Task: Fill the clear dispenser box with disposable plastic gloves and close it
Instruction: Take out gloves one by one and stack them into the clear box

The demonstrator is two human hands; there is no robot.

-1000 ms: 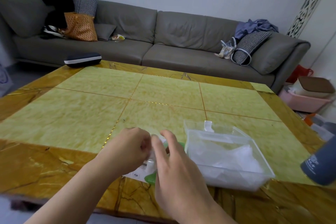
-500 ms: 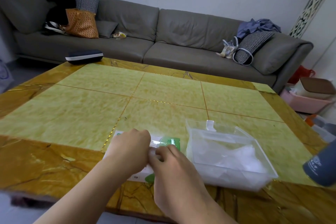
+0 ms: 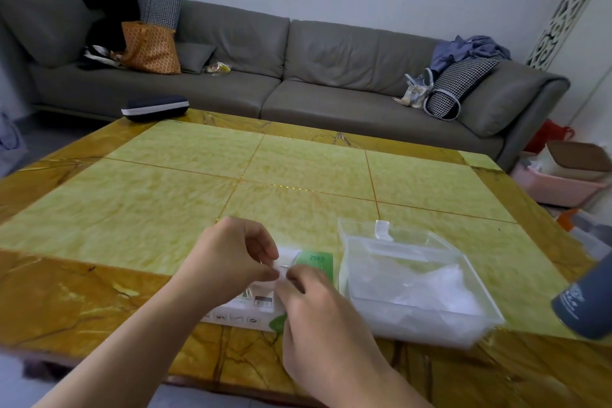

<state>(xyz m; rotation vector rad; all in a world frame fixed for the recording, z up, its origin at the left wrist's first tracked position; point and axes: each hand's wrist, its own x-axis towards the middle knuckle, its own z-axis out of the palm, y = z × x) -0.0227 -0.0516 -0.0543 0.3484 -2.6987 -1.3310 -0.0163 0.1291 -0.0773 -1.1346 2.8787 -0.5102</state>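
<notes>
We are at the pack of gloves (image 3: 265,300), a white and green packet lying flat on the counter (image 3: 165,209) near its front edge, and the step in hand, as we judge it, is getting the packet open at its top. Our left hand (image 3: 228,262) has its fingers curled, thumb and forefinger pinching a bit of the thin clear film; our right hand (image 3: 318,311) meets it fingertip to fingertip and pinches the same film from the other side. Neither hand carries anything else.

To do this well, we should keep both pinches close together on the film and pull apart slowly — a small tear that we can steer beats a sudden rip that spills gloves over the counter. It likely helps to let the packet stay flat on the counter, so its weight steadies it. The film is slippery and hard to see, so we should check the grip before pulling.

The clear dispenser box (image 3: 414,281) stands open just to the right of the packet and of our right hand, near but not touching the hands as far as we can tell — some crumpled clear plastic (image 3: 437,291) already lies inside it. Its lid is not yet closed.
</notes>
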